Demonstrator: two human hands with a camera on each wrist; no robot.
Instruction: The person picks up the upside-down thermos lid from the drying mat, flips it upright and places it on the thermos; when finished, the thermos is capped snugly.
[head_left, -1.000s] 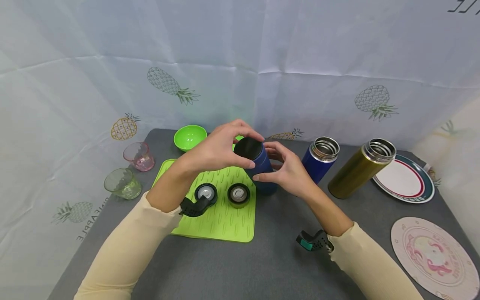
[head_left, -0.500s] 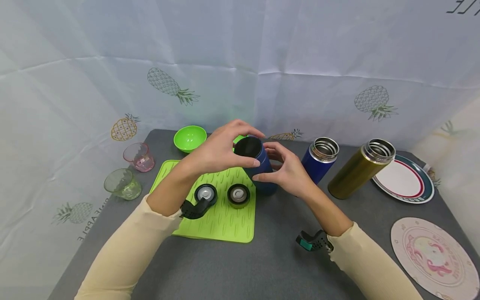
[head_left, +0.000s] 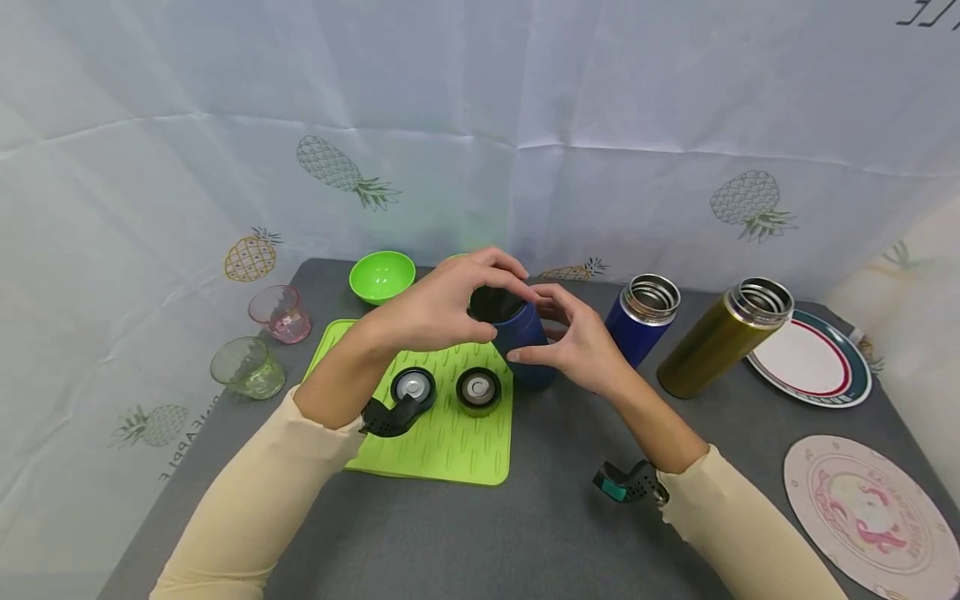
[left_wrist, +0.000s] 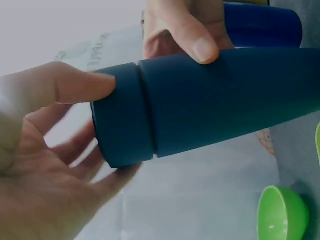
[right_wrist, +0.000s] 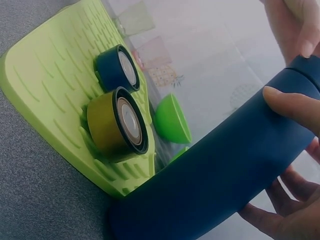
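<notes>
Left hand (head_left: 438, 308) curled round the cap (left_wrist: 125, 110) of the dark blue bottle (left_wrist: 225, 95), thumb tip by the top edge, fingers on the opposite side; right hand (head_left: 573, 342) clamped on the body below the groove, thumb on one face, fingers round the other; both grips spread to the cylinder's width; hands close together. Bottle is a smooth matte cylinder, dark top face; just off the right edge of the lime mat (head_left: 450, 454), cap end up, long axis near upright, leaning slightly to the person's left; can't confirm base contact with the grey bench (head_left: 555, 517). Mat has raised dashes; on it, near each other, blue lid (head_left: 414, 385) and olive lid (head_left: 478, 387), round, silvery insides up. Right side: blue flask (head_left: 633, 333), then olive flask (head_left: 705, 346), metallic, upright, bare steel necks; plate (head_left: 802, 362) beyond, white with teal rim; nearer, round pink placemat (head_left: 870, 517). Left side: pink glass (head_left: 281, 315), green glass (head_left: 250, 369), both see-through; glossy green bowl (head_left: 381, 279) behind mat; creased pineapple-print sheet (head_left: 637, 83) at the back.
</notes>
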